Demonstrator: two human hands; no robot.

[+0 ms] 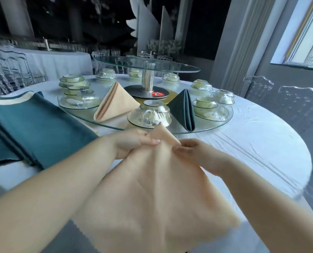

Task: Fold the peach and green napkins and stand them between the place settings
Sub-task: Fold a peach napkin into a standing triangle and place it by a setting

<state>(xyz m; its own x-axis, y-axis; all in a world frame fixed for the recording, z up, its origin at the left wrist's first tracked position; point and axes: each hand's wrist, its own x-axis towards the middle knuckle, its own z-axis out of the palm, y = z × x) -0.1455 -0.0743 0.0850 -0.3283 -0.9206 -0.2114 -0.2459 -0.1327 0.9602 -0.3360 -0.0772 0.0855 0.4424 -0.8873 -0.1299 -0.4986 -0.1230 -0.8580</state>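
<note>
An unfolded peach napkin (157, 185) hangs in front of me over the near table edge. My left hand (132, 143) and my right hand (194, 152) both pinch its upper corner, one on each side. On the lower glass ring (207, 127) a folded peach napkin (115, 103) stands like a tent left of the nearest place setting (149, 115). A folded green napkin (184, 109) stands right of that setting. A stack of flat green napkins (40, 125) with peach ones under it lies at the left.
Several wrapped place settings (209, 106) ring the glass. A raised glass turntable (146, 63) on a metal post with a red number tag (158, 94) fills the centre. Clear chairs (298, 99) stand at the right, another table (57, 59) behind.
</note>
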